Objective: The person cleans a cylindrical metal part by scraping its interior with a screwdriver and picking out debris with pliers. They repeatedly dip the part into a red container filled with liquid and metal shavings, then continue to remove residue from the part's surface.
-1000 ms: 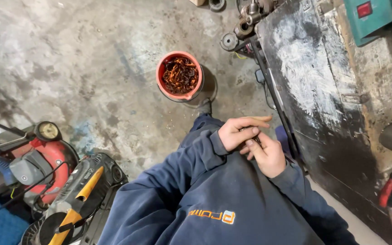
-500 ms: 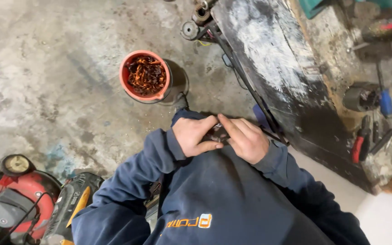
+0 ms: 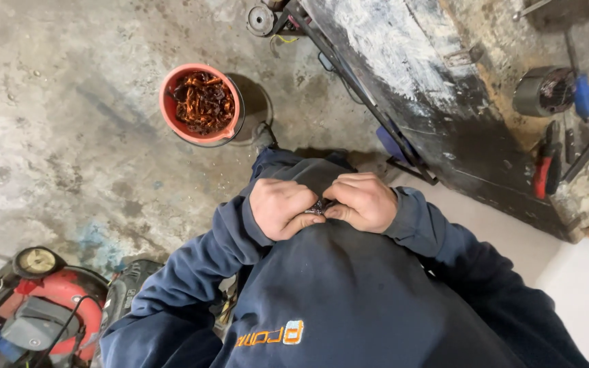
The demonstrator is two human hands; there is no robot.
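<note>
Right now both hands are pressing together at frame centre against the navy sweatshirt, left hand [image 3: 282,206] and right hand [image 3: 363,202] each pinching a small dark part [image 3: 318,206] between fingertips, seemingly bracing it steady, orange bucket [image 3: 201,103] sitting upper left.

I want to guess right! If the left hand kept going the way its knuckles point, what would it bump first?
Probably the right hand: the left hand faces it, pinching a small dark thing between them.
</note>
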